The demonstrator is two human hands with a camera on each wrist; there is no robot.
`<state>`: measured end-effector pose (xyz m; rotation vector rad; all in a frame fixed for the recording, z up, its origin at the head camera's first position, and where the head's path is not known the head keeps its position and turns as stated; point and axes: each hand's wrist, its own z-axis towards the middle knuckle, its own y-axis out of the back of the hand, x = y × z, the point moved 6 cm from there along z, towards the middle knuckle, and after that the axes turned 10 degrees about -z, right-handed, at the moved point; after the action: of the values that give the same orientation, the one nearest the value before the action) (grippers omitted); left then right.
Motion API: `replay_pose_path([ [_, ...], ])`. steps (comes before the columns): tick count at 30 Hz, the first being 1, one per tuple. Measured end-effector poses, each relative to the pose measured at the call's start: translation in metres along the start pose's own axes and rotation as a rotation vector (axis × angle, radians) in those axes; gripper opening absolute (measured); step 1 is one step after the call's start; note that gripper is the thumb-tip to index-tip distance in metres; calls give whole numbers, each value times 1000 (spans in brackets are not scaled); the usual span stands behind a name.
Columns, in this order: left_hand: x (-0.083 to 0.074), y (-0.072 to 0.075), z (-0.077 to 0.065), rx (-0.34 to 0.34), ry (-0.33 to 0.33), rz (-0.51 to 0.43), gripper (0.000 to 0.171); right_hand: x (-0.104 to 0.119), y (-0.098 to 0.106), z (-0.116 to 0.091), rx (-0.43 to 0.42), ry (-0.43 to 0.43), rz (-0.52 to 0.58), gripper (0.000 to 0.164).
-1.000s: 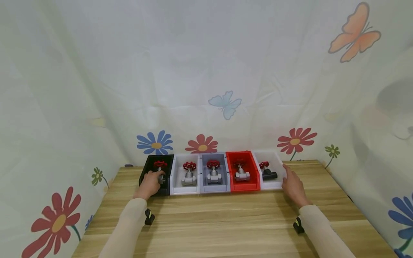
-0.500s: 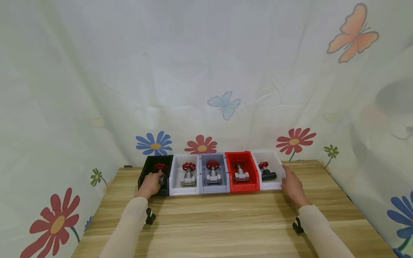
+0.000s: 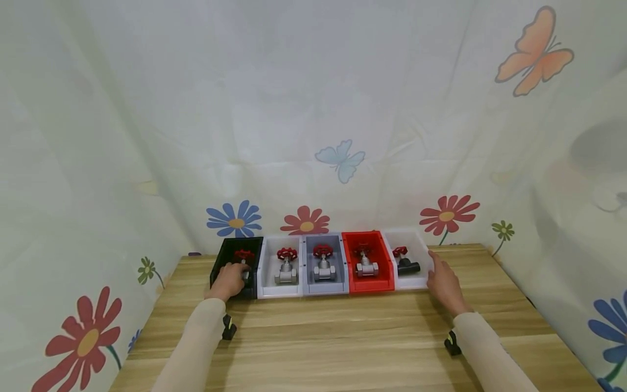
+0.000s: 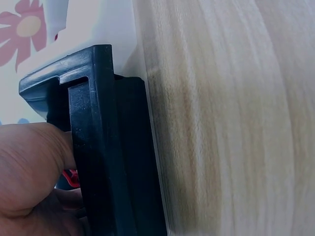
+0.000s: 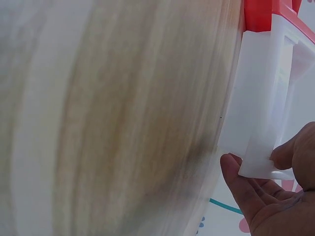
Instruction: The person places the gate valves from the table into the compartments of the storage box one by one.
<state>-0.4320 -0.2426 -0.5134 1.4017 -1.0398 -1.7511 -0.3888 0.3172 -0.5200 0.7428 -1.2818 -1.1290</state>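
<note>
My left hand (image 3: 228,280) reaches into the black bin (image 3: 221,256) at the left end of a row. Its fingers grip a metal valve with a red handwheel (image 3: 244,254); the hand hides much of the valve's body. In the left wrist view the thumb (image 4: 34,157) passes behind the front lip of the black bin (image 4: 106,147). At the row's right end my right hand (image 3: 446,286) pinches the outer side wall of a white bin (image 5: 261,108), thumb on the inside and fingers outside. That bin holds a black valve (image 3: 408,266) with a red handwheel.
Between the end bins stand another white bin (image 3: 267,250), a grey bin (image 3: 309,256) and a red bin (image 3: 350,245). Each holds a silver valve with a red handwheel. The row sits on a wooden table (image 3: 338,337), close to a flower-printed curtain (image 3: 274,136).
</note>
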Motion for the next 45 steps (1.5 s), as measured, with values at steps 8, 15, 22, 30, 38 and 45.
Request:
replay_pose_path([
  [8,3,1,-3,-7,12,13,40,1,-2,2,19,-7,14,57],
  [15,1,2,-5,33,31,17,43,0,-3,2,18,-4,12,56],
  [22,-3,3,-8,47,57,-17,46,-1,-3,3,20,-7,4,56],
  [30,-13,7,-13,-12,54,-20,43,-2,0,8,24,-3,-4,56],
  [38,-18,12,-19,-81,21,-34,44,-1,3,8,14,11,12,58],
  [45,-23,20,-28,-154,-34,-8,44,8,19,6,-133,75,19,62],
])
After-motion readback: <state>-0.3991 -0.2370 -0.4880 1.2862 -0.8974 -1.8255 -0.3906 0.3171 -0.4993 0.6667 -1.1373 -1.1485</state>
